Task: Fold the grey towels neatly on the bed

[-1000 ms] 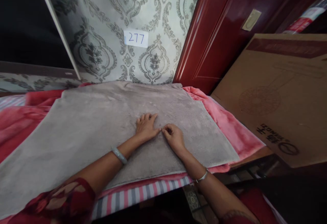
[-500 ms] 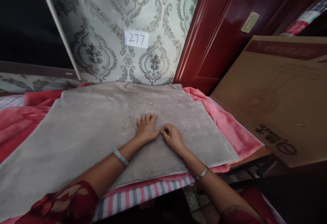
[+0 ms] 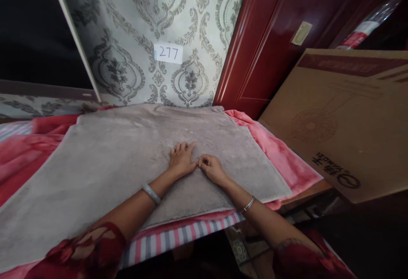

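In the head view a large grey plush rectangular cloth (image 3: 121, 168) lies spread flat over a pink fleece blanket (image 3: 277, 156) on a bed with a pink-and-white striped sheet (image 3: 178, 240) showing along the near edge. The cloth's long axis runs left to right across the bed, its far edge against the wall and its right end pointing toward the brown cardboard box (image 3: 347, 117) that leans at the right.

The left hand (image 3: 181, 161) rests palm down on the cloth right of its middle, fingers (image 3: 184, 147) stretched out flat and together, gripping nothing. The right hand (image 3: 211, 169) sits just beside it, touching it at the thumb side, its fingers curled in loosely; whether they pinch a bit of the pile cannot be told. A pale bangle (image 3: 151, 194) circles the left wrist and a thin metal bracelet (image 3: 248, 204) the right.

On the patterned grey wallpaper (image 3: 153, 24) at the far side hangs a white paper label reading 277 (image 3: 168, 52), with a dark red door (image 3: 287, 28) to its right.

Against the frame one second ago, both hands lie at the same spot on the cloth in the same pose; the view itself has shifted slightly, so the box and door sit a little further left.
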The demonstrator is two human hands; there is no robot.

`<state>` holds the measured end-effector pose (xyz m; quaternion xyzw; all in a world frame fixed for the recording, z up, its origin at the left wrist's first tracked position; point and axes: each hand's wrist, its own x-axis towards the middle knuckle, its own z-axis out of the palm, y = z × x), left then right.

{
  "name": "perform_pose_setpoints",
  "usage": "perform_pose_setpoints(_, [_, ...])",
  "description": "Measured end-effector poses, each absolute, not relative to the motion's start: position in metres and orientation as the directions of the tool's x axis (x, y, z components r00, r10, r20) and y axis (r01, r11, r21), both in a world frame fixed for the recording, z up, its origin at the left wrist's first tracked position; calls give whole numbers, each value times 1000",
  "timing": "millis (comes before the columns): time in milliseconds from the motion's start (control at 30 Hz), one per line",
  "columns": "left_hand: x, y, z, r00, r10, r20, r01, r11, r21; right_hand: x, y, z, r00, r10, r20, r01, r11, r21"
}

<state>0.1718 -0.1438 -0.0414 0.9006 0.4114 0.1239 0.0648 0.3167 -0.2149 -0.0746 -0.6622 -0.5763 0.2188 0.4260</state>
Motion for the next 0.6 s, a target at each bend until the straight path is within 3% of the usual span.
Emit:
perform_pose_setpoints(167, [172, -145, -42, 632, 755, 176, 726, -656, 207, 306, -215, -68, 175, 971, 166, 384, 88, -919])
perform_pose_setpoints(400, [166, -143, -42, 631, 752, 191, 708, -659, 255, 301, -253, -41, 259, 965, 28, -127, 63, -990])
perform_pose_setpoints(500, [165, -138, -41, 610, 770, 185, 701, -634, 326, 311, -300, -32, 264, 963, 44, -172, 92, -981])
perform_pose_setpoints(600, [165, -136, -40, 559, 808, 186, 708, -582, 401, 326, -360, -29, 231, 973, 19, -90, 41, -995])
